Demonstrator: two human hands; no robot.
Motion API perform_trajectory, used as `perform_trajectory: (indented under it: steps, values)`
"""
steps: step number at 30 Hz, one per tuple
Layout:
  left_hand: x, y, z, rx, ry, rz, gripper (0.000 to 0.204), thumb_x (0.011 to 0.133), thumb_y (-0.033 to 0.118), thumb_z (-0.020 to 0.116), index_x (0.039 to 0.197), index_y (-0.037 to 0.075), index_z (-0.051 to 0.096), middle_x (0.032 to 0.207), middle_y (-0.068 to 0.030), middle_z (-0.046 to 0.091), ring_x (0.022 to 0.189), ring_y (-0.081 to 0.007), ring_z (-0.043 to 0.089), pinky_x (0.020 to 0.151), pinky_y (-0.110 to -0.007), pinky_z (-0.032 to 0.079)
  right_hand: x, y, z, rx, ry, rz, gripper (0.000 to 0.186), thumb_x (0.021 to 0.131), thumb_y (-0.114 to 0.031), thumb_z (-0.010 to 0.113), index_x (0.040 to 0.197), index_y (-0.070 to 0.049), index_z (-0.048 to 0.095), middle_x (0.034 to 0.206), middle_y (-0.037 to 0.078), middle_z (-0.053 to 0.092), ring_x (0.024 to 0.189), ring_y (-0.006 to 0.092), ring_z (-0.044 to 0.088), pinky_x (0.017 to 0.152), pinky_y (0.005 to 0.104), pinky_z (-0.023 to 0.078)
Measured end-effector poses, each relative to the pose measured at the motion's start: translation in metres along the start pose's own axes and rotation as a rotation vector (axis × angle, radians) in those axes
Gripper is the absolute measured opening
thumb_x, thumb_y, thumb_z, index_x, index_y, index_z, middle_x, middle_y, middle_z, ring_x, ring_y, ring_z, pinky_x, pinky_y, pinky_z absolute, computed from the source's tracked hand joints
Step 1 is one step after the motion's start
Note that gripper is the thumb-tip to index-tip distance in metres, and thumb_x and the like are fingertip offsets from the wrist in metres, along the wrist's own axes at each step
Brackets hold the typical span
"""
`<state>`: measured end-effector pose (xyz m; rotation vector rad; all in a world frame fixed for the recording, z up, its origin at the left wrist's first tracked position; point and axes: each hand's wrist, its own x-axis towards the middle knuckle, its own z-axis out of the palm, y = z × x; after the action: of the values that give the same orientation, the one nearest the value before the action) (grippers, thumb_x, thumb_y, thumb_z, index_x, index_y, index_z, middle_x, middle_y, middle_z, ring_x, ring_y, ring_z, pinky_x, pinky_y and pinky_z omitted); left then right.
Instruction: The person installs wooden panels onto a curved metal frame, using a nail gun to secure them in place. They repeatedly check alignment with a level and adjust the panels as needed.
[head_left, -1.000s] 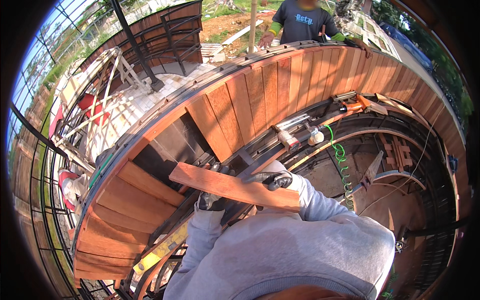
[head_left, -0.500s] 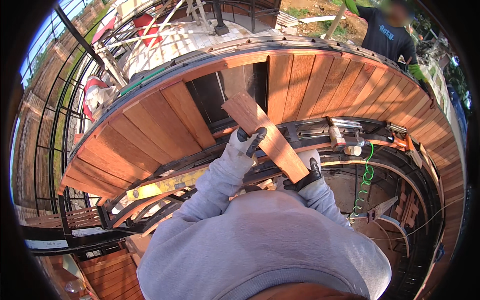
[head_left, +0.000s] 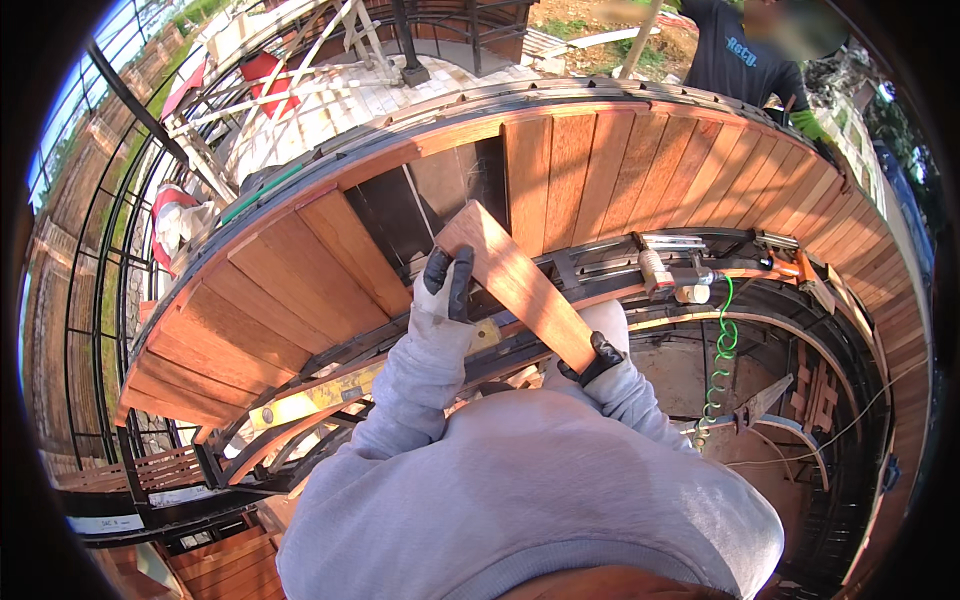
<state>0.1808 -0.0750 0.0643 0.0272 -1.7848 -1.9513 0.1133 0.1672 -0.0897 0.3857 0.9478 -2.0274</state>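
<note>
Since the earlier frame, the left hand (head_left: 448,282) has moved toward the far left end of the board (head_left: 520,290), and the right hand (head_left: 597,358) now sits along its near right edge. From the head view, the board lies slantwise before the chest, its far end overlapping the dark gap (head_left: 384,212) in the curved plank wall (head_left: 575,185). Gloved fingers of the right hand are closed around the near end; those of the left are half curled at the edge, but how firmly they grip I cannot judge. Right of the board lies a nail gun (head_left: 660,275); left of it, a yellow level (head_left: 320,393). Good handling, in my judgement, asks for support at both ends, slow turning, and fingertips kept clear of wall edges.
</note>
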Motion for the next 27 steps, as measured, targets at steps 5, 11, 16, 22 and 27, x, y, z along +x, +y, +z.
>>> perform_trajectory:
  steps: [5, 11, 16, 22, 27]
  values:
    - [0.012, -0.012, -0.024, -0.634, 0.242, -0.285, 0.036, 0.103, 0.033, 0.059, 0.125, 0.005, 0.059, 0.124, -0.0115, 0.064, 0.114, -0.026, 0.064, 0.099, -0.043, 0.055, 0.021, 0.016, -0.002, 0.038, 0.052, 0.009, 0.069, 0.09, -0.06, 0.054, 0.139, -0.012, 0.053, 0.129, 0.012, 0.062, 0.114, 0.0295, 0.06, 0.093, 0.0513, 0.046]
    - [0.014, -0.053, -0.034, -0.941, 0.156, -0.224, 0.056, 0.103, 0.043, 0.054, 0.144, 0.005, 0.045, 0.146, -0.0143, 0.053, 0.132, -0.0322, 0.053, 0.113, -0.052, 0.045, 0.006, 0.025, -0.027, 0.121, 0.129, 0.012, 0.063, 0.09, -0.055, 0.057, 0.137, -0.012, 0.055, 0.125, 0.011, 0.063, 0.111, 0.0287, 0.061, 0.09, 0.0497, 0.048]
    - [0.015, -0.071, -0.039, -1.02, -0.002, -0.169, 0.063, 0.104, 0.046, 0.05, 0.152, 0.006, 0.036, 0.155, -0.0138, 0.043, 0.139, -0.034, 0.045, 0.117, -0.057, 0.038, 0.002, 0.028, -0.037, 0.146, 0.165, 0.01, 0.059, 0.091, -0.052, 0.059, 0.134, -0.012, 0.057, 0.122, 0.01, 0.064, 0.109, 0.028, 0.062, 0.087, 0.0484, 0.049]
    - [0.017, -0.066, -0.037, -1.048, -0.237, -0.147, 0.062, 0.104, 0.048, 0.049, 0.147, 0.005, 0.041, 0.15, -0.0149, 0.047, 0.136, -0.034, 0.048, 0.116, -0.055, 0.039, -0.002, 0.031, -0.042, 0.16, 0.185, 0.011, 0.054, 0.091, -0.047, 0.061, 0.131, -0.012, 0.058, 0.118, 0.009, 0.065, 0.106, 0.0272, 0.063, 0.084, 0.0469, 0.05]
    - [0.037, -0.056, -0.027, -0.87, -0.287, -0.23, 0.063, 0.103, 0.051, 0.047, 0.143, 0.003, 0.045, 0.145, -0.0163, 0.051, 0.132, -0.0345, 0.05, 0.115, -0.054, 0.039, -0.003, 0.032, -0.045, 0.173, 0.198, 0.01, 0.049, 0.091, -0.043, 0.063, 0.129, -0.012, 0.06, 0.115, 0.008, 0.066, 0.104, 0.0265, 0.063, 0.081, 0.0456, 0.051]
